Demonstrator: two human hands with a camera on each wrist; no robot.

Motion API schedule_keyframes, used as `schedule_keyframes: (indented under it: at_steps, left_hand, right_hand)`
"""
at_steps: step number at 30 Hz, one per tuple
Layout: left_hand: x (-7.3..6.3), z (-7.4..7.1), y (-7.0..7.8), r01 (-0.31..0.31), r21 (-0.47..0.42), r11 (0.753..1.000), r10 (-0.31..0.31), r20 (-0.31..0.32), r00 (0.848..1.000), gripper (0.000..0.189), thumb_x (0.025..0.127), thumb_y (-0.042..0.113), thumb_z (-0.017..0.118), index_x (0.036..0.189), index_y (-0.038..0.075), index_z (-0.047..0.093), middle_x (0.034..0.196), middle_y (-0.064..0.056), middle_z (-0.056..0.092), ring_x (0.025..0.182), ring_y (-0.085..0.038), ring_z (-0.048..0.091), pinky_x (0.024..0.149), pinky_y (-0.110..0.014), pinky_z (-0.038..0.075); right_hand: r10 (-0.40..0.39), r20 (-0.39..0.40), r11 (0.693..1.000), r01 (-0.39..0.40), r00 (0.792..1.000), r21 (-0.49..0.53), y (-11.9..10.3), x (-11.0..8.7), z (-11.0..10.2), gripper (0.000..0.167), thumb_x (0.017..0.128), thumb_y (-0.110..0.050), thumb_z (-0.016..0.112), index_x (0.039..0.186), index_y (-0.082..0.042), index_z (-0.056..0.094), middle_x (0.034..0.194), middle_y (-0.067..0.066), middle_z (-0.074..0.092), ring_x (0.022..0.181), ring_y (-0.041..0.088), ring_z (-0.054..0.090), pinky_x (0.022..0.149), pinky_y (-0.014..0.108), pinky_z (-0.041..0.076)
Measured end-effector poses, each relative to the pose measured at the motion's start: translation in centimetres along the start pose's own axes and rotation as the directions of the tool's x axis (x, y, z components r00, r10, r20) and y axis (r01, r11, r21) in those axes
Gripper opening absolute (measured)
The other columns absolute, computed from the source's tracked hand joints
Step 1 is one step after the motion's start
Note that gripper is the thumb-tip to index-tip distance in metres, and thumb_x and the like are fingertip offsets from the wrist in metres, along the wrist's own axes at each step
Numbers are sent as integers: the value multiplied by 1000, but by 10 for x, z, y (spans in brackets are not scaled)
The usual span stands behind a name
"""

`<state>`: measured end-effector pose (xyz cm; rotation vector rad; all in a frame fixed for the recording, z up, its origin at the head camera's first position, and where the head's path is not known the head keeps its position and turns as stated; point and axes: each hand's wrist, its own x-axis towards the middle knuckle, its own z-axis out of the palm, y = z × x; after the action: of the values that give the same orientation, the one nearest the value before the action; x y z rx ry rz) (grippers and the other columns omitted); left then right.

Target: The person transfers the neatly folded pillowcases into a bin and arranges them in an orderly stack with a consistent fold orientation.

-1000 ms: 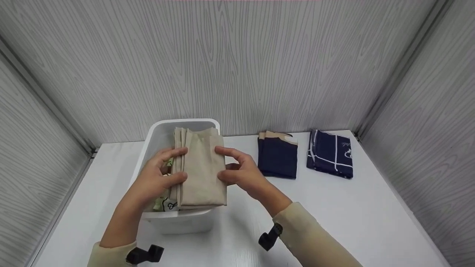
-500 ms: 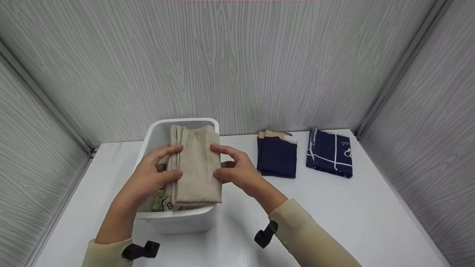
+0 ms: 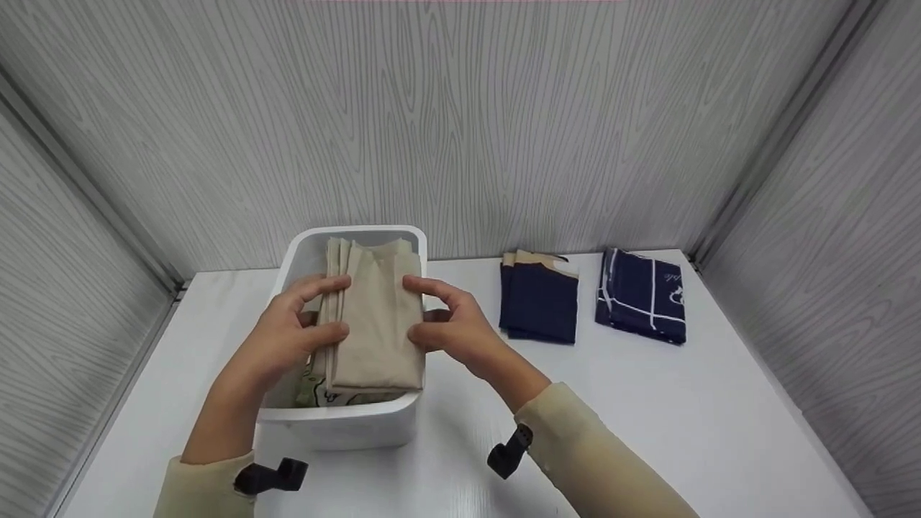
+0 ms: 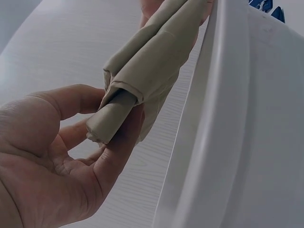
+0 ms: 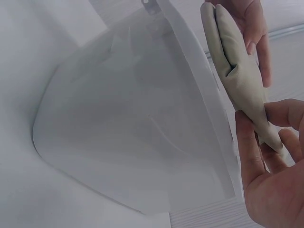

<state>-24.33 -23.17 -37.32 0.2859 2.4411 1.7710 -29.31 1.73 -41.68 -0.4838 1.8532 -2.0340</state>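
Observation:
Both hands hold a folded beige cloth point(image 3: 378, 316) over a white plastic bin point(image 3: 338, 414). My left hand point(image 3: 288, 334) pinches its left edge, thumb on top and fingers partly beneath. At the opposite edge my right hand point(image 3: 460, 324) pinches it the same way. The left wrist view shows the layered folds of the cloth point(image 4: 156, 57) between thumb and fingers, above the bin's rim point(image 4: 209, 109). In the right wrist view the cloth point(image 5: 242, 80) is seen edge-on beside the bin's outer wall point(image 5: 133, 123). A green and white patterned fabric point(image 3: 313, 392) lies inside the bin, partly covered.
To the right on the white table point(image 3: 647, 432) lies a folded navy and tan cloth point(image 3: 540, 302). Farther right is a folded navy cloth with white lines point(image 3: 640, 295). Grey wood-grain panels point(image 3: 460, 129) enclose the table at the back and sides.
Both hands have moved the beige cloth slightly left and away from me, so it sits more fully over the bin. Their grip looks the same. The two navy cloths stay in place.

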Motion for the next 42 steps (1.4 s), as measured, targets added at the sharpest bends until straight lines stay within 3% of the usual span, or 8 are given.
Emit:
schedule_keyframes:
  at_steps: [12,21,27,34,42]
  left_hand:
    - [2,-5,-2,-3,2,1000,3,7,1000,65,91,1,66,151,6,41,156,-14,27,110,-31,61,79,-33,58]
    - [1,-11,-2,19,3,1000,-19,12,1000,65,92,3,66,152,8,40,155,-13,29,115,-34,60,81,-34,58]
    - [0,-15,-4,25,4,1000,-25,0,1000,65,92,3,65,151,8,40,155,-14,28,116,-36,59,80,-34,58]
    - [-1,-16,-5,35,33,999,-35,-14,999,65,92,5,65,152,9,40,158,-12,23,120,-39,56,81,-34,58]
    - [1,-17,-10,32,57,998,-31,-20,999,65,92,4,65,152,8,40,157,-14,24,123,-41,54,82,-36,57]
  right_hand:
    - [15,0,1000,-15,1000,-18,0,4,3,71,78,4,69,142,-24,56,141,4,51,111,25,65,81,42,59]
    - [21,-5,999,-21,1000,-25,0,8,8,70,78,4,69,140,-26,58,140,2,52,109,24,65,77,41,60]
    - [16,-16,999,-17,1000,-50,-2,13,13,71,76,5,69,139,-26,59,135,9,54,103,23,64,73,39,59]
    - [14,-12,996,-15,1000,-93,-3,15,17,70,78,3,70,139,-30,59,133,0,53,102,22,64,73,39,60]
    - [28,-22,994,-30,999,-103,-4,20,18,70,76,3,70,138,-29,60,132,5,55,99,21,63,72,39,59]
